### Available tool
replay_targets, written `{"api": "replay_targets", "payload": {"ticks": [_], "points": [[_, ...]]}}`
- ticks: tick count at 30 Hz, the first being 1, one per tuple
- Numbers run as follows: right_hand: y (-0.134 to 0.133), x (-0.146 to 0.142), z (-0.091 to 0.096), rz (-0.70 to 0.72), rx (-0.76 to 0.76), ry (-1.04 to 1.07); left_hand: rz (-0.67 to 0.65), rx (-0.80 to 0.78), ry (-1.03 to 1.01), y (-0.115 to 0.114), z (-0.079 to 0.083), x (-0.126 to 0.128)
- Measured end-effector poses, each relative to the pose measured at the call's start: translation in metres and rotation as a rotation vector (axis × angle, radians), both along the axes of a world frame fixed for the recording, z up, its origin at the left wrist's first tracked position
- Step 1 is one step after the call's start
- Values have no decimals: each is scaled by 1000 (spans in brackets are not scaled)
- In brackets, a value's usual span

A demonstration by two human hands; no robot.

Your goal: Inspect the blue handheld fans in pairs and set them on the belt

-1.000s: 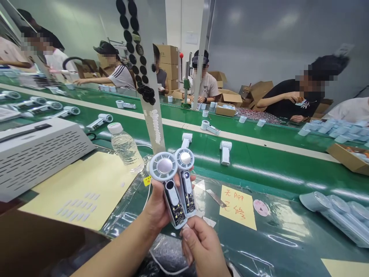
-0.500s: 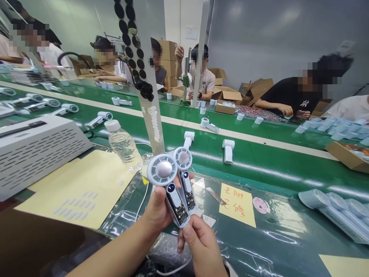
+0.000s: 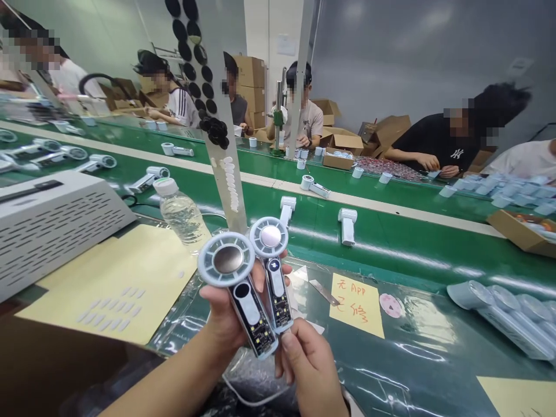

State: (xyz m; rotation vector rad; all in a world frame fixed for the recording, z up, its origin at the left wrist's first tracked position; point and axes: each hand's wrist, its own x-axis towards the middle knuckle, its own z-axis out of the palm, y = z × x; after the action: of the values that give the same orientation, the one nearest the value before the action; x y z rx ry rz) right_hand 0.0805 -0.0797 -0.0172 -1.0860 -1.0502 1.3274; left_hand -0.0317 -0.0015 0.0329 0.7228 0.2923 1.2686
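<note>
In the head view I hold two light-blue handheld fans side by side, their handle fronts uncovered so circuit boards show. My left hand (image 3: 223,324) is closed around the left handheld fan (image 3: 254,315), and its fingertips show behind the other one. That right handheld fan (image 3: 278,289) has small lit marks on its round display; the left fan's display looks dark. With thumb and fingers my right hand (image 3: 310,359) pinches the bottom end of the right fan's handle. Both round heads face me, and the handles' lower ends are close together.
Left are a vented grey box (image 3: 56,226), a water bottle (image 3: 185,217) and yellow paper (image 3: 160,272) with small pale pieces. More fans (image 3: 347,226) lie on the green conveyor (image 3: 399,243). A handwritten note (image 3: 358,304) and stacked fans (image 3: 504,318) are right. Several people work opposite.
The left fan has shifted left and down and turned, parting its head from the other's. Its display showed a mark and now looks dark. My right hand now pinches the right fan's end.
</note>
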Motion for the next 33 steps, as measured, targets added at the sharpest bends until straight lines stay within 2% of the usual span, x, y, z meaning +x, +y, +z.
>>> {"api": "replay_targets", "payload": {"ticks": [4,7,13,17,19,21,23,26,29,33], "points": [[-1,-8,-3,29,-107,206,61,84,99,-2,-2,1],[1,-9,-5,-3,-98,203,70,108,129,-3,-3,0],[2,2,0,16,7,-6,45,89,111,-2,-7,-4],[-1,10,4,26,251,-174,84,-5,104,2,-7,-10],[2,18,5,-7,316,-272,135,-41,118,4,-6,-13],[9,28,6,-100,286,-425,151,-30,136,3,-8,-15],[16,38,10,-261,254,-607,99,-1,152,-1,-10,-14],[22,46,26,-421,366,-754,-45,62,169,-12,-13,-7],[20,44,44,-367,544,-795,-118,112,208,-21,-14,2],[18,38,54,-329,658,-897,-49,159,299,-25,-15,9]]}}
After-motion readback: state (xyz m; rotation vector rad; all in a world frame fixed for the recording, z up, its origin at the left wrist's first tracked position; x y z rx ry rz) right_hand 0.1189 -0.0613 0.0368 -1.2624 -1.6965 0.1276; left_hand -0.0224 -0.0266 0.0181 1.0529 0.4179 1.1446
